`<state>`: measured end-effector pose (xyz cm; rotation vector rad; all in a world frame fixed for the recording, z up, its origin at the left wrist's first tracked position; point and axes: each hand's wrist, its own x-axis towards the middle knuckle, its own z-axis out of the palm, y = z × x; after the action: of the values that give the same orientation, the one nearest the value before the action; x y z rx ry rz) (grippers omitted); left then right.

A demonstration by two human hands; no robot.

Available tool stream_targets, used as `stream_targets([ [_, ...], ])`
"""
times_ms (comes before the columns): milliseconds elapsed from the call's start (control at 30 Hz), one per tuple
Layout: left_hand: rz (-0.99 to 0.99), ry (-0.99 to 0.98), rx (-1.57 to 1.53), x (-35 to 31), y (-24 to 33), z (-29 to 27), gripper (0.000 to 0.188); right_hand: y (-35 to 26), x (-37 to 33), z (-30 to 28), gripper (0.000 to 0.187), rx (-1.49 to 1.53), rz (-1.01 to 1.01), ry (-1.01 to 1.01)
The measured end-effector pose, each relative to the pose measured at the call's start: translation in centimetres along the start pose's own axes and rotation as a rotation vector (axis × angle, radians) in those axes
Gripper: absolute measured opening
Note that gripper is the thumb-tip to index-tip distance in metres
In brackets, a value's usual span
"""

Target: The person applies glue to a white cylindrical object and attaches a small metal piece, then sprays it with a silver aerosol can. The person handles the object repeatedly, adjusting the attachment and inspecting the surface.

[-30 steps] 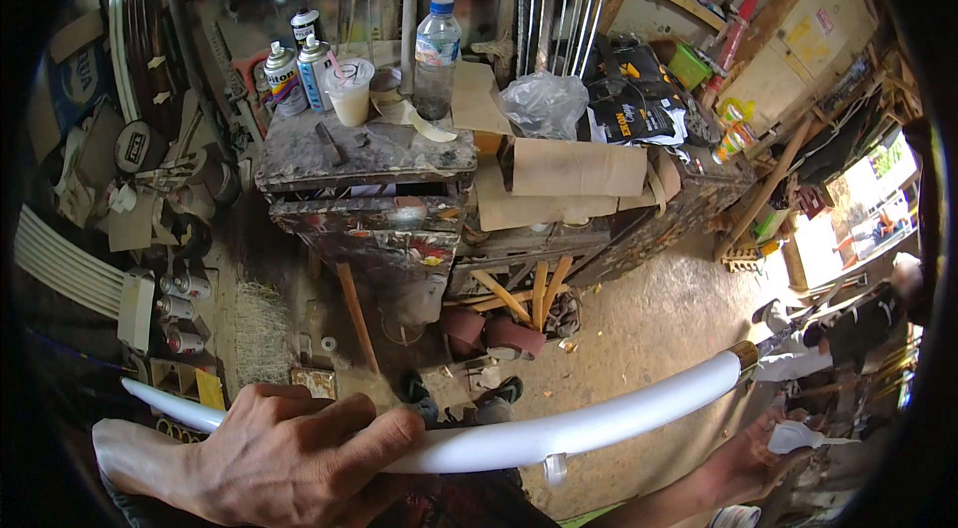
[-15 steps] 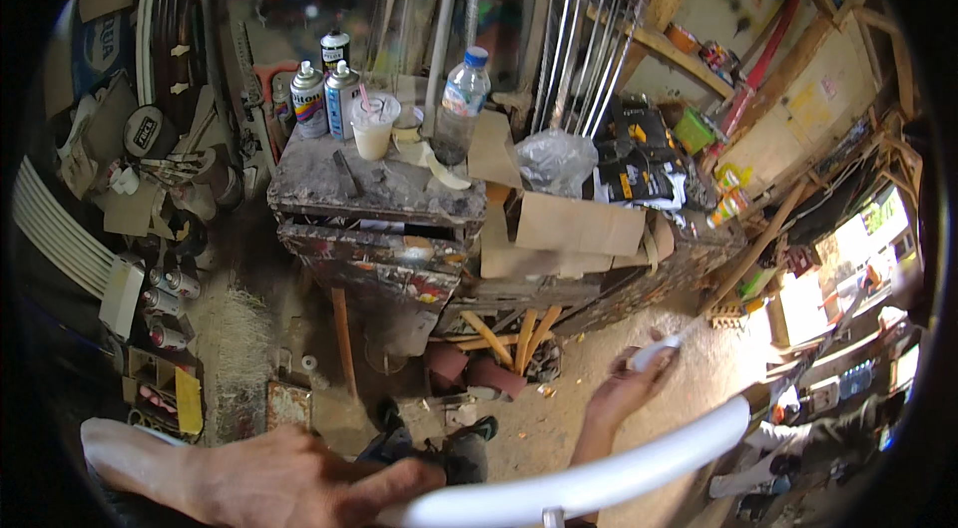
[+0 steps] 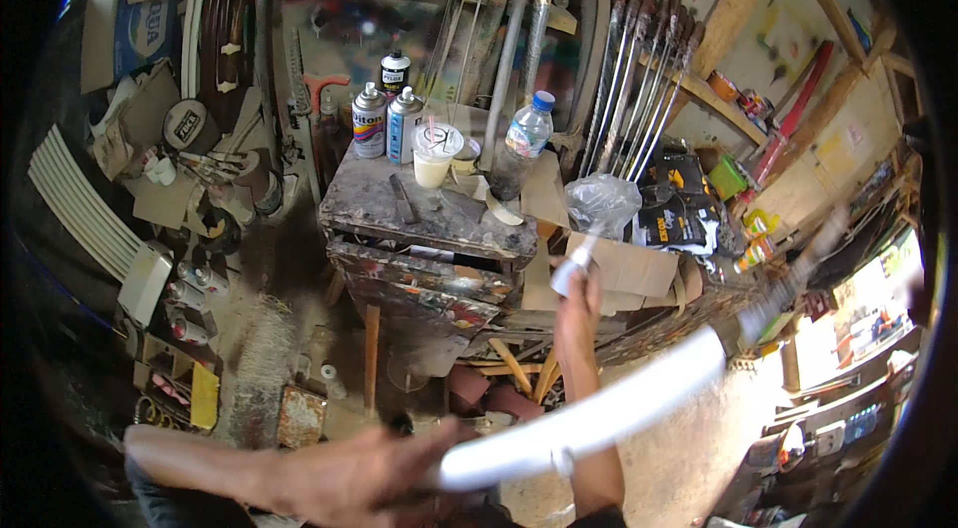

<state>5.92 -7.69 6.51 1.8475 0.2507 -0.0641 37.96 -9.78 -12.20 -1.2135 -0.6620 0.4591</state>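
Note:
My left hand (image 3: 369, 473), blurred by motion, is closed round the near end of a long, curved white piece (image 3: 599, 418). This piece reaches up to the right, with a small stud on its lower edge. Behind it rises my right forearm. My right hand (image 3: 577, 308) grips a small white object with a narrow, pointed tip (image 3: 572, 271), held upward in front of the cardboard; its kind is not clear. A blurred grey strip (image 3: 793, 278) shows beyond the curved piece's far end; whether it is attached I cannot tell.
Ahead stands a paint-stained cabinet (image 3: 419, 264) bearing spray cans (image 3: 368, 124), a lidded plastic cup (image 3: 435, 164) and a water bottle (image 3: 526, 139). Cardboard (image 3: 634, 273) lies to its right. Several slim rods (image 3: 639, 79) lean behind. Curved white strips (image 3: 85, 204) and a divided box (image 3: 180, 378) are at left.
My right hand has risen and moved left with the small white object, now in front of the cardboard. The curved white piece has shifted and blurred. My view has turned slightly left.

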Motion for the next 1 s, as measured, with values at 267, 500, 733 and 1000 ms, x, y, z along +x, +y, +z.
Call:
stream_targets([
  [267,0.139,0.06,-0.62,4.9,-2.7,-1.7,0.043,15.2,8.0,5.9,0.032,-0.596,-0.441,-0.077],
  [500,0.186,0.067,-0.839,6.9,-2.3,-2.9,0.045,16.8,9.2,7.0,0.042,-0.718,-0.35,-0.048],
  [733,0.13,-0.055,-0.949,8.7,-2.4,-4.1,0.058,12.5,7.8,7.2,0.05,-0.735,-0.429,0.03],
  [1000,-0.25,0.08,-1.155,11.2,-1.3,-4.3,0.064,8.3,-1.4,2.8,0.016,-0.729,-0.618,0.092],
])
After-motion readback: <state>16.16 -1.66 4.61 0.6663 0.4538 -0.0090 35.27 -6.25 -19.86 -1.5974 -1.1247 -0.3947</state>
